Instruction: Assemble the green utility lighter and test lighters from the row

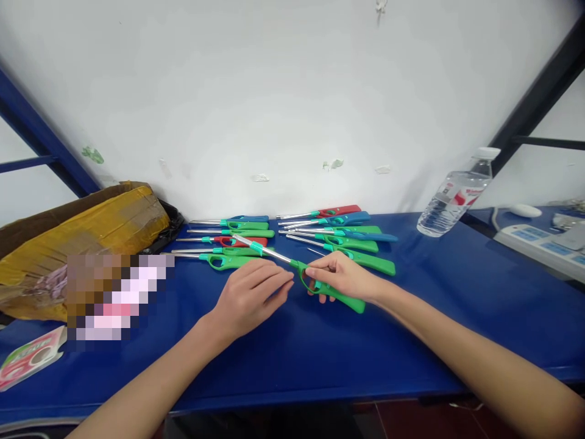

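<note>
A green long-neck utility lighter (343, 297) is raised over the blue table, tilted, its metal tube pointing up and to the left. A teal piece (256, 247) sits around that tube. My right hand (340, 275) is closed around the lighter at its trigger guard and upper handle. Just left of the guard, my left hand (256, 294) has its fingertips pinched together; whether something small is between them I cannot make out. Behind my hands lie two groups of similar lighters: a left group (233, 262) and a right group (372, 262), in green, blue and red.
A yellow-taped cardboard box (91, 228) stands on the left of the blue table (283, 372), with a red-and-green card (31, 360) in front. At the right are a water bottle (452, 198) and a white power strip (543, 244). A white wall (283, 110) rises behind.
</note>
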Demonstrator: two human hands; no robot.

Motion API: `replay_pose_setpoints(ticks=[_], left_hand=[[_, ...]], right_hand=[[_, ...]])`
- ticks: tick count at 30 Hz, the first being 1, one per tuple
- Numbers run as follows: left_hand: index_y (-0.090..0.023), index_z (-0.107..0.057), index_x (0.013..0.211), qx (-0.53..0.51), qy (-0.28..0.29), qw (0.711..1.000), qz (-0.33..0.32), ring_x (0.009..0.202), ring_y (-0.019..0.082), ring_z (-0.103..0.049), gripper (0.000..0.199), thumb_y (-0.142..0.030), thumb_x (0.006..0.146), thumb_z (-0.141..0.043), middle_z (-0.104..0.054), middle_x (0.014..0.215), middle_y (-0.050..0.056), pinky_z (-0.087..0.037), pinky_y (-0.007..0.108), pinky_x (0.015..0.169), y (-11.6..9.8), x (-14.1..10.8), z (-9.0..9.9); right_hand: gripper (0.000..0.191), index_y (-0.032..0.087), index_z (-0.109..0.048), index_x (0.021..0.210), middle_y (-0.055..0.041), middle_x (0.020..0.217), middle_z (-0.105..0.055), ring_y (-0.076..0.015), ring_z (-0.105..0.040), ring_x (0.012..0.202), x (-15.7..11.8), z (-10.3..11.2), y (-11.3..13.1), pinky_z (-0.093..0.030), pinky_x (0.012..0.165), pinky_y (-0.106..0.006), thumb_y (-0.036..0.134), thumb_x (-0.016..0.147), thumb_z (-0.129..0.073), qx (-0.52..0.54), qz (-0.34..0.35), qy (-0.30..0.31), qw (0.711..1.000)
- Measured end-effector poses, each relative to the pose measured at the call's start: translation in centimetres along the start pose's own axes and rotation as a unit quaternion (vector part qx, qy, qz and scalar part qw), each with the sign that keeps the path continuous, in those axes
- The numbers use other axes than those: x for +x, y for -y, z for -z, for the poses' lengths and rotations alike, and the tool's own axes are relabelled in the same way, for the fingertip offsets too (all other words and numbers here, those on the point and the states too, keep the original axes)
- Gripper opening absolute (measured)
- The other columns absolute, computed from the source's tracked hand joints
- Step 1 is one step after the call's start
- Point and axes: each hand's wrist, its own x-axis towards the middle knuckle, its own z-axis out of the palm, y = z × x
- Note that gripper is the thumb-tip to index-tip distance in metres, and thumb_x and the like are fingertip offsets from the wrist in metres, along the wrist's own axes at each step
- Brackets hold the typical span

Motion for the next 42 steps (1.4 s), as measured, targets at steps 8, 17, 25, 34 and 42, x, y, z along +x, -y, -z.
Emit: replay_pose_setpoints(ticks=[8,17,25,34,42], left_hand=[[-0.022,-0.061,0.127,0.140,0.104,0.984,0.027,0.124,0.033,-0.053,0.041,-0.026,0.086,-0.071,-0.067,0.122,0.011,-0.046,0.052,0.100,4.2,0.5,3.9],[-0.021,-0.069,0.106,0.161,0.127,0.978,-0.020,0.111,0.028,-0.059,0.018,-0.014,0.093,-0.058,-0.073,0.103,0.007,-0.046,0.050,0.096,4.8,0.3,3.7],[-0.015,-0.065,0.105,0.148,0.137,0.977,-0.068,0.103,0.023,-0.063,0.016,-0.010,0.095,-0.054,-0.071,0.101,0.009,-0.048,0.044,0.097,3.1,0.4,2.2],[-0.017,-0.062,0.107,0.090,0.139,0.983,-0.074,0.100,0.021,-0.064,0.019,-0.010,0.096,-0.049,-0.070,0.101,0.009,-0.049,0.042,0.094,1.6,0.0,0.7],[-0.017,-0.062,0.107,0.083,0.140,0.983,-0.089,0.098,0.021,-0.063,0.021,-0.009,0.098,-0.044,-0.069,0.099,0.010,-0.051,0.043,0.094,1.3,-0.3,0.1]], right_hand=[[0.041,0.013,-0.068,0.086,-0.0063,0.075,-0.070,-0.0125,-0.065,0.055,-0.3,0.3,0.0,-0.046,0.045,-0.020,0.053,0.087,-0.059,-0.016,-0.014,0.017,1.000],[0.039,0.013,-0.069,0.085,-0.0066,0.075,-0.070,-0.0124,-0.065,0.055,-0.4,0.1,-0.1,-0.045,0.044,-0.019,0.050,0.087,-0.060,-0.028,-0.023,0.014,0.999],[0.038,0.013,-0.068,0.080,-0.0060,0.073,-0.070,-0.0120,-0.065,0.054,-0.4,-0.2,-0.2,-0.046,0.044,-0.020,0.050,0.087,-0.060,-0.031,-0.020,0.023,0.999],[0.043,0.013,-0.065,0.076,-0.0050,0.072,-0.069,-0.0114,-0.065,0.052,-0.2,-0.8,-0.8,-0.046,0.043,-0.018,0.055,0.087,-0.059,-0.018,-0.002,0.058,0.998],[0.043,0.013,-0.063,0.074,-0.0042,0.071,-0.067,-0.0112,-0.065,0.051,-0.5,-0.8,-0.7,-0.047,0.042,-0.018,0.054,0.088,-0.059,-0.029,-0.013,0.065,0.997]])
